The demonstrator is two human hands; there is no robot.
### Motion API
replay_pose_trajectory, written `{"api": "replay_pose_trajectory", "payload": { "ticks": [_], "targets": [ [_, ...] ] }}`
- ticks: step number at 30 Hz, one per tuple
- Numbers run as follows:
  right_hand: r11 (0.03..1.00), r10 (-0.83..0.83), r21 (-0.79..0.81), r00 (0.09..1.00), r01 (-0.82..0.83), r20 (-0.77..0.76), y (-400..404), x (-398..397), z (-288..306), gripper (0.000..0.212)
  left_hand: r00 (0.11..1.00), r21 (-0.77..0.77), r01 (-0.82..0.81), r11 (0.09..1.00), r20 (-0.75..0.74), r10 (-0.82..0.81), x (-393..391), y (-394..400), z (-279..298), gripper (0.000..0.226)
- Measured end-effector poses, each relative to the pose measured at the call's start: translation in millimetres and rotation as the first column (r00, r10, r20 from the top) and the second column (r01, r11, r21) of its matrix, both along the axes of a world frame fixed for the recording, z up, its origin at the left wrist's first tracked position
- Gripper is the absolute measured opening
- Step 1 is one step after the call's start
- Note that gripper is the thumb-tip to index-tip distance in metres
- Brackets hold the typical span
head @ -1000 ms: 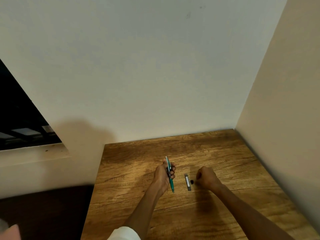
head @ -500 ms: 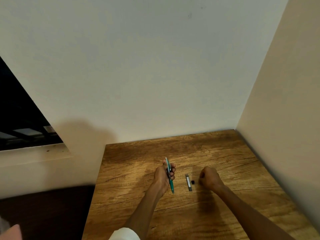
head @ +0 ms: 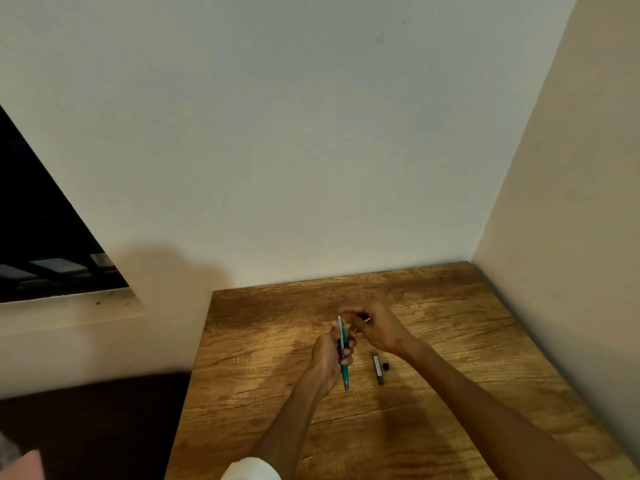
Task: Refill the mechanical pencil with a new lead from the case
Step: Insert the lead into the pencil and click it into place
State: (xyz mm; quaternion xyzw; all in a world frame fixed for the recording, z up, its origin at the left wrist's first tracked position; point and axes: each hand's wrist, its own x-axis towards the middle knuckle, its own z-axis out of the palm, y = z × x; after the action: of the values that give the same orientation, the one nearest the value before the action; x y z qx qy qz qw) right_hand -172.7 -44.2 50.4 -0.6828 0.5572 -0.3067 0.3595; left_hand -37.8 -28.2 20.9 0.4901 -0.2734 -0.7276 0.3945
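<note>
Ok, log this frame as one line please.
left hand grips green pencil | right hand at pencil top, pinch unclear | lead case, cap on table

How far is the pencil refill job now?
Done: the lead case lies uncapped on the wooden table, its cap beside it. In hand: left hand grips the green mechanical pencil; right hand works at its top. Left: lead insertion unconfirmed.

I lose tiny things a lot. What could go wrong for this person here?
The small black cap lies loose on the wooden table beside the lead case; a forearm could knock it off. The left hand holds the green pencil while the right hand works at its top; a thin lead might snap.
</note>
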Motion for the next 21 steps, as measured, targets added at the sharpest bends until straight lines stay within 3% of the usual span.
{"api": "replay_pose_trajectory", "payload": {
  "ticks": [5,15,21],
  "targets": [
    [1.0,0.004,-0.024,1.0,-0.005,-0.018,-3,10,-1,0.024,1.0,-0.021,-0.001,1.0,0.015,0.001,3,2,2,0.046],
    [0.981,-0.185,0.11,0.931,0.158,0.316,-11,21,3,0.012,0.997,-0.043,0.06,0.997,0.054,-0.058,2,5,6,0.048],
    [0.98,-0.18,0.15,0.915,0.133,0.361,-8,22,6,0.012,0.997,-0.05,0.055,0.997,0.051,-0.053,3,5,7,0.045]
  ]
}}
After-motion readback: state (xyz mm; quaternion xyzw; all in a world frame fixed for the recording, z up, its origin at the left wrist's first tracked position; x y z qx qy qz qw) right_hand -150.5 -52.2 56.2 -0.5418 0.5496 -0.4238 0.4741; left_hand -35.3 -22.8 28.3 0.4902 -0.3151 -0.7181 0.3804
